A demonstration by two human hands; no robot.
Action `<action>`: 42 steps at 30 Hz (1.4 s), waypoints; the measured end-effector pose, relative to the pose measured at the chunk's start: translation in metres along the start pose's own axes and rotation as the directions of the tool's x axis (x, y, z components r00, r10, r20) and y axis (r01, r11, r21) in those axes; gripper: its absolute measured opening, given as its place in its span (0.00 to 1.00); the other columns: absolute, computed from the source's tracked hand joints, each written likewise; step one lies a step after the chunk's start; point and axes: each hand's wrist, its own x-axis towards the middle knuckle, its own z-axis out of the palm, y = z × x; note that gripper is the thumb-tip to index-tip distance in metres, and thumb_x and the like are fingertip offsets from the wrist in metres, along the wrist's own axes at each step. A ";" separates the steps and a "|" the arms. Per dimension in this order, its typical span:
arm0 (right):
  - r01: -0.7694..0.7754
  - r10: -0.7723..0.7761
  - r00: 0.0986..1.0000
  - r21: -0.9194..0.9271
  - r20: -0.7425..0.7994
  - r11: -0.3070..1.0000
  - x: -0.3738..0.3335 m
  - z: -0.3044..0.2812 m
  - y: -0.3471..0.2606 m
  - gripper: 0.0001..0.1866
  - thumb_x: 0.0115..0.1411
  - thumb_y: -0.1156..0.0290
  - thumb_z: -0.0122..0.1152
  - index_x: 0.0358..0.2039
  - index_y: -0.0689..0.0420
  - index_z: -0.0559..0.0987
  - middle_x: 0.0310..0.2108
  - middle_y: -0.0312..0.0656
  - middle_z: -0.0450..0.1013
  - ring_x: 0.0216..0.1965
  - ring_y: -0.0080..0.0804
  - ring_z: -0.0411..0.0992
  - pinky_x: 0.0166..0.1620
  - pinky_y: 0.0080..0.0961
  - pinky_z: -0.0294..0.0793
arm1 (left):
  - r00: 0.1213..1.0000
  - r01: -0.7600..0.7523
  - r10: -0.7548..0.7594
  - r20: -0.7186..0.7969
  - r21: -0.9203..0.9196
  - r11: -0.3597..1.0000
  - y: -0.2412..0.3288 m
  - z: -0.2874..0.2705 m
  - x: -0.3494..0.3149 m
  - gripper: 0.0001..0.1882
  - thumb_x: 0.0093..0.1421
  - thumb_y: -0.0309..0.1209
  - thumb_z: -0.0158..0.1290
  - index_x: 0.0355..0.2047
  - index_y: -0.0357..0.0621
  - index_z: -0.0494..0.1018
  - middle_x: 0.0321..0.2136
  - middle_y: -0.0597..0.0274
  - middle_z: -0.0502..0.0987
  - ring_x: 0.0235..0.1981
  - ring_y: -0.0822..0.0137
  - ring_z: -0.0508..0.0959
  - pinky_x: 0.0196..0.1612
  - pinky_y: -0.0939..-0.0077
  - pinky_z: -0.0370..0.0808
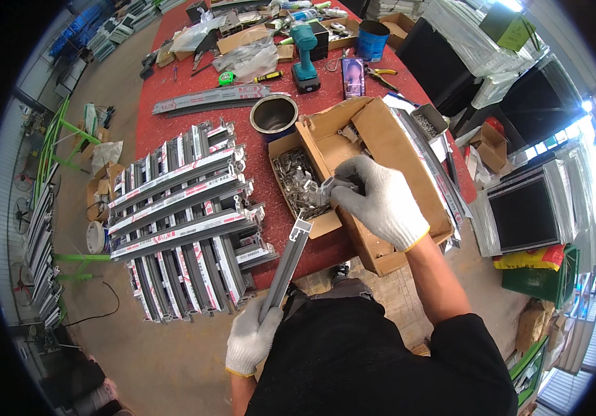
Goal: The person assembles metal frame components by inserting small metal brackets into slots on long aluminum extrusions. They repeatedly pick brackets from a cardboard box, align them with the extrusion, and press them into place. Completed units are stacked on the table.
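My left hand [251, 338], in a white knit glove, is closed around the lower part of a grey metal profile [286, 272]. The profile slants up and away, its hollow cut end toward the small carton. My gloved right hand [378, 201] is closed, with thumb and fingers pinching a small shiny metal piece [328, 187] whose exact shape I cannot make out. Just beneath it, the small open carton [325, 225] holds many loose metal fittings [296, 175]. A larger open cardboard box [396, 149] stands against it on the right, partly covered by my right hand.
Crosswise stacked profiles [180, 225] lie at the left of the red table [173, 76]. Beyond the cartons are a metal pot [274, 114], a teal cordless drill [305, 59], a phone [353, 78], pliers [382, 78] and a blue can [372, 41]. Wrapped panels [541, 215] stand at right.
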 end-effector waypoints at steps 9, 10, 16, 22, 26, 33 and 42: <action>0.082 -0.066 0.992 -0.152 0.106 0.985 -0.008 0.024 -0.018 0.14 0.62 0.60 0.76 0.38 0.58 0.90 0.31 0.53 0.82 0.36 0.55 0.84 0.42 0.47 0.82 | 1.000 0.002 -0.001 -0.031 0.024 1.000 0.000 0.004 0.001 0.27 0.72 0.46 0.62 0.58 0.35 0.80 0.43 0.32 0.86 0.48 0.32 0.87 0.52 0.47 0.80; 0.099 -0.082 0.992 -0.176 0.100 0.979 -0.007 0.025 -0.017 0.14 0.62 0.60 0.75 0.37 0.58 0.89 0.31 0.54 0.82 0.36 0.57 0.83 0.42 0.48 0.82 | 0.999 0.003 -0.002 -0.041 0.025 1.000 0.000 0.004 0.001 0.27 0.72 0.46 0.62 0.58 0.35 0.80 0.43 0.32 0.86 0.48 0.32 0.86 0.52 0.47 0.80; 0.126 -0.089 0.986 -0.284 0.140 0.950 -0.001 0.027 -0.014 0.13 0.62 0.59 0.74 0.36 0.57 0.89 0.31 0.55 0.81 0.37 0.60 0.82 0.44 0.52 0.82 | 0.996 0.076 -0.074 -0.051 0.030 0.997 -0.005 0.011 0.002 0.27 0.71 0.47 0.63 0.58 0.36 0.81 0.44 0.34 0.86 0.49 0.32 0.86 0.53 0.46 0.80; 0.162 -0.101 0.963 -0.236 0.249 0.958 -0.001 0.031 -0.019 0.14 0.63 0.59 0.71 0.35 0.58 0.88 0.34 0.58 0.83 0.40 0.63 0.83 0.47 0.54 0.83 | 0.999 -0.015 0.017 -0.051 0.042 0.999 0.000 0.012 0.004 0.27 0.72 0.48 0.62 0.58 0.36 0.81 0.44 0.33 0.86 0.50 0.34 0.86 0.53 0.47 0.80; 0.185 -0.155 0.955 -0.102 0.252 0.977 0.000 0.030 -0.018 0.12 0.64 0.63 0.71 0.41 0.58 0.89 0.37 0.58 0.83 0.42 0.63 0.84 0.48 0.53 0.84 | 0.999 -0.005 0.006 -0.048 0.019 1.000 0.005 0.009 0.005 0.28 0.72 0.48 0.62 0.58 0.35 0.81 0.45 0.33 0.86 0.50 0.34 0.87 0.53 0.47 0.80; 0.187 -0.187 0.946 0.027 0.266 0.982 0.003 0.029 -0.005 0.15 0.64 0.69 0.70 0.49 0.59 0.89 0.38 0.56 0.84 0.42 0.58 0.85 0.49 0.49 0.84 | 0.998 0.037 -0.035 -0.045 0.036 0.999 0.013 0.004 0.006 0.28 0.72 0.48 0.62 0.59 0.35 0.81 0.43 0.34 0.86 0.49 0.34 0.87 0.53 0.46 0.81; -0.087 0.033 0.962 0.189 0.271 0.978 0.003 0.048 0.008 0.16 0.68 0.63 0.72 0.50 0.59 0.89 0.40 0.51 0.87 0.39 0.41 0.85 0.49 0.37 0.83 | 0.997 0.039 -0.034 -0.065 0.065 0.997 0.024 0.002 0.010 0.27 0.72 0.49 0.61 0.56 0.35 0.82 0.43 0.35 0.87 0.48 0.36 0.87 0.52 0.47 0.81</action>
